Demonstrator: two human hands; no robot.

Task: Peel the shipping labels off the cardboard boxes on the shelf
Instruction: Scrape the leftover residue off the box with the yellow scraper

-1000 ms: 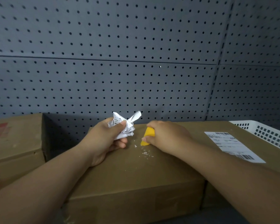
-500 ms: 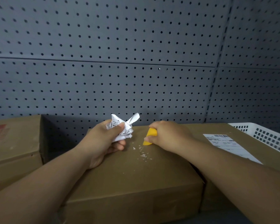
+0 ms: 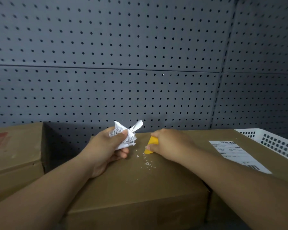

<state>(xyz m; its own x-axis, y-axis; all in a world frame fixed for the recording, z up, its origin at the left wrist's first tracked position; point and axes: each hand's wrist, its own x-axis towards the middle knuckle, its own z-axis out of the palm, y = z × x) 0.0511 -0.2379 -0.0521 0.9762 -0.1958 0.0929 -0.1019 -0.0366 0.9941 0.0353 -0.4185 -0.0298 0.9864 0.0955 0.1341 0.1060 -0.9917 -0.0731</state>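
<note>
Head view, looking down over both forearms onto a row of cardboard boxes, with a grey pegboard wall (image 3: 123,80) behind.

At centre, left hand (image 3: 106,146) curled tight round a crumpled label (image 3: 127,136) — thumb pressed across the front, white paper corners poking out above the knuckles, lines of print visible but too small to read. Heel of the hand resting on top of the middle box (image 3: 140,188), towards its far edge.

Just to the right, right hand (image 3: 170,143) clamped on a yellow scraper (image 3: 150,145) — fingers wrapped over the top, thumb along the lower side, yellow tip angled down and seemingly touching the cardboard. Near the left hand, yet apart from it.

In front of the scraper tip, small white paper scraps (image 3: 146,162) scattered over bare brown cardboard.

On the right box (image 3: 201,136), set close against the middle one: a white shipping label (image 3: 234,153) with barcodes, lying flat on the top face, well apart from both hands.

At far right, behind that box, a white plastic basket (image 3: 276,143) with slotted walls.

At far left, a third cardboard box (image 3: 15,156) with red print on top, parted from the middle box by a dark gap.
</note>
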